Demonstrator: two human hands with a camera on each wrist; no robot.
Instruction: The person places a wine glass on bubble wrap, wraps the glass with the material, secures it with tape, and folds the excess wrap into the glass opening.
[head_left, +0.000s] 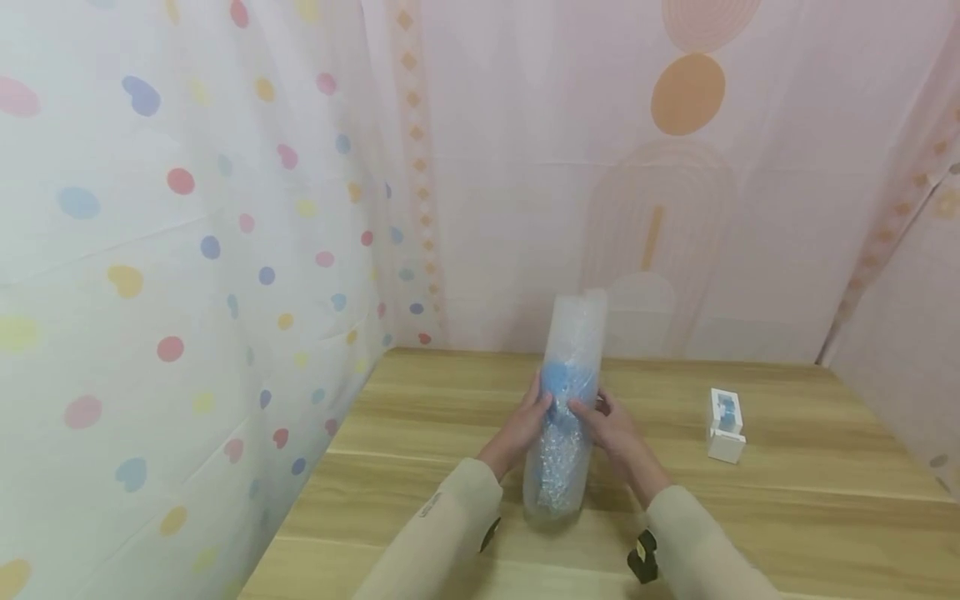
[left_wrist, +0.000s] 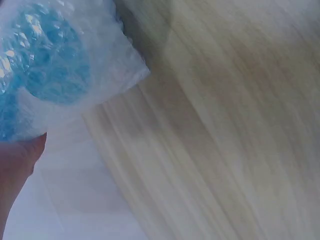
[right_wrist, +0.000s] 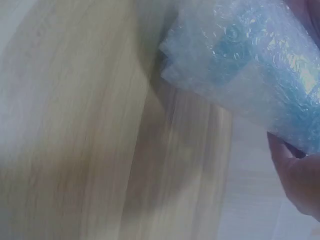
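Note:
A long bundle of bubble wrap [head_left: 564,450] is held lengthwise between both hands over the middle of the table. Something blue shows through its clear layers, its kind blurred by the wrap. On the left side my left hand [head_left: 521,427] grips it, thumb on top. My right hand [head_left: 617,433] grips the opposite side, its thumb also on the upper face. Up close in the left wrist view, the bubble wrap [left_wrist: 107,65] covers a rounded blue shape. The right wrist view shows the wrap's [right_wrist: 200,65] loose edge and part of my right hand [right_wrist: 300,180].
A small white box [head_left: 726,446] with a blue item in its upper part lies on the right of the wooden table [head_left: 442,383]. Patterned curtains [head_left: 510,208] hang behind and along the left side of the table.

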